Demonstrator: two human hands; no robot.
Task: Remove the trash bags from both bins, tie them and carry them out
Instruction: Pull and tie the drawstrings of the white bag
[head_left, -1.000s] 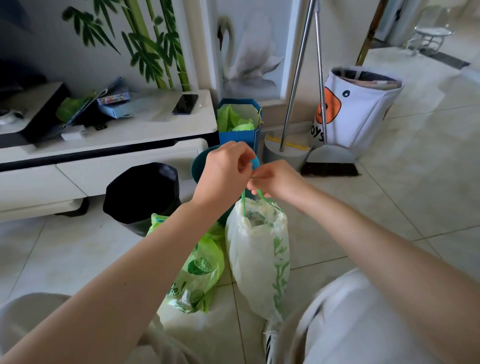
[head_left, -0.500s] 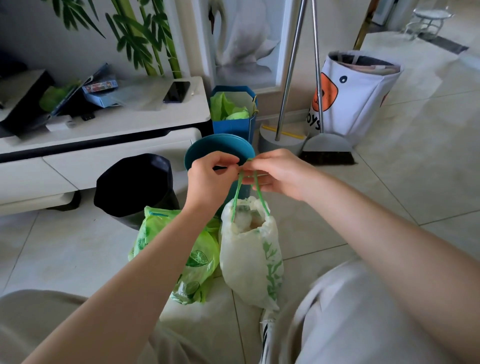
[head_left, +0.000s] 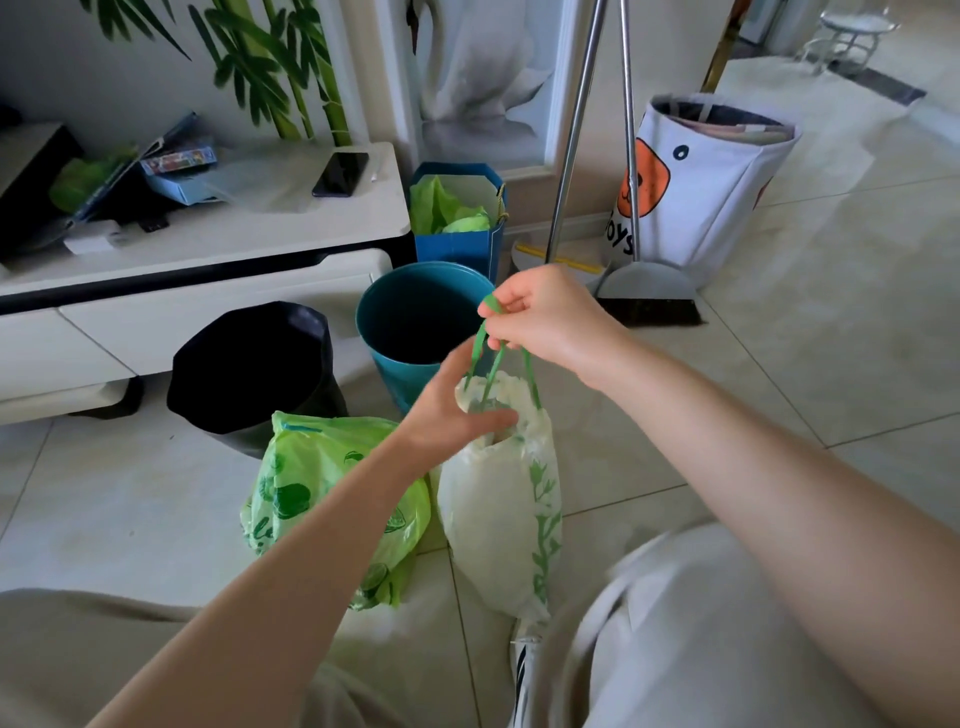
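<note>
A white trash bag (head_left: 498, 499) with green leaf print stands on the floor between my knees. My right hand (head_left: 545, 317) pinches its green drawstrings (head_left: 485, 358) and pulls them up. Below it, my left hand (head_left: 457, 410) is open, its fingers spread against the gathered mouth of the white bag. To the left a green printed trash bag (head_left: 311, 483) lies on the tiles, partly hidden by my left forearm. Behind the bags stand a teal bin (head_left: 415, 322) and a black bin (head_left: 249, 364), both without bags inside.
A white low cabinet (head_left: 208, 249) with a phone (head_left: 340, 174) runs along the left wall. A blue paper bag (head_left: 460, 223), a broom and dustpan (head_left: 644, 291) and a white fabric toy basket (head_left: 711, 182) stand behind the bins. Open tiled floor lies to the right.
My left hand has let go of the drawstrings and dropped to the bag's mouth. My right hand alone now holds the strings up. The camera has moved closer and lower.
</note>
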